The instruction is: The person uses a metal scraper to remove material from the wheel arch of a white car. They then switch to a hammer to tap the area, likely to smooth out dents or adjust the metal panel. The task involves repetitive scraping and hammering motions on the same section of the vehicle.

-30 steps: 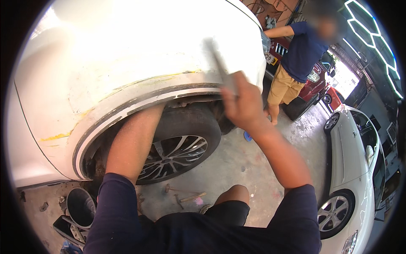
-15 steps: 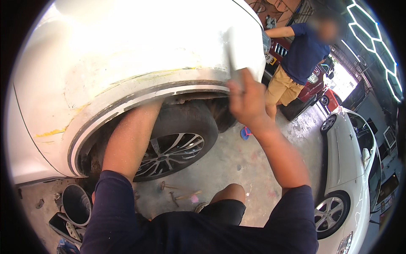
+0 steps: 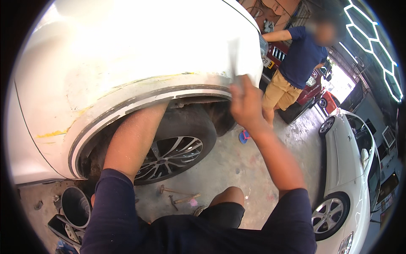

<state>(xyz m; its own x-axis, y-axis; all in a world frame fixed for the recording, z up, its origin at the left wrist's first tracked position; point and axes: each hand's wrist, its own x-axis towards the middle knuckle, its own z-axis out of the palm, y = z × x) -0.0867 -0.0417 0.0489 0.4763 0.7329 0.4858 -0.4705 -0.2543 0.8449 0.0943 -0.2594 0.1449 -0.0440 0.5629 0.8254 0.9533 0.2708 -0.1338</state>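
R hand (image 3: pixel 249 106): at approx. 2 o'clock; fingers curled tight round grey tool (image 3: pixel 234 63).
Tool: seen at 1 o'clock; long, narrow, blurred; pointed twd 12, in front of white fender (image 3: pixel 139 46); contact w/ panel can't be told.
L forearm (image 3: pixel 135 137): at 9 o'clock, passed up under arch edge (image 3: pixel 146 98); L hand hidden behind it, finger state can't be told.
Fender: spread from 9 to 1 o'clock; marked w/ yellow scuffs (image 3: pixel 51 134) at 9 & above arch.
Wheel (image 3: pixel 160 161): twd 8, near ctr; blk tyre, multi-spoke rim.
Floor (image 3: pixel 253 178): 2 hammers (image 3: pixel 186 198) laid betw. 6 & 7; dk bucket (image 3: pixel 76 206) at 8.
Surroundings: co-worker (image 3: pixel 302 57) seen at 2, one arm extended twd fender's far end; white car (image 3: pixel 338 156) parked betw. 3 & 4.
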